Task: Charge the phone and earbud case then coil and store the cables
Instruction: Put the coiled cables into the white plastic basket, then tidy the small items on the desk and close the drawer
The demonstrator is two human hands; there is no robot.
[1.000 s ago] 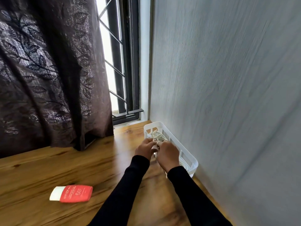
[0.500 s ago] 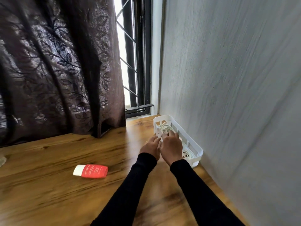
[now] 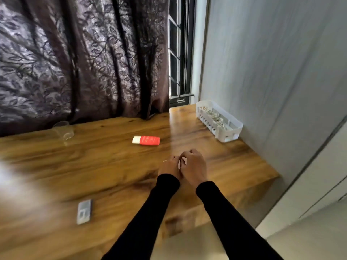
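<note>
Plainly, both hands hover together over the middle of the wooden table (image 3: 105,162), the left hand (image 3: 170,167) and the right hand (image 3: 193,167) touching at the knuckles with fingers curled inward. Nothing can be made out between them; whether they pinch some small thing or are simply closed on air cannot be told through the blur.

Well apart from them, at the far right corner against the wall, stands the white basket (image 3: 231,129), with pale cables (image 3: 213,117) lying bundled inside it. That suggests the coiling and storing is done, or nearly so. Nearer the person, on the left, a grey phone (image 3: 84,211) lies flat with no cable visibly attached, so charging looks finished. No earbud case can be picked out.

A red and white tube (image 3: 146,140) lies between hands and curtain (image 3: 78,57), and a clear glass (image 3: 63,130) stands at the curtain's foot.

What remains seems little.
</note>
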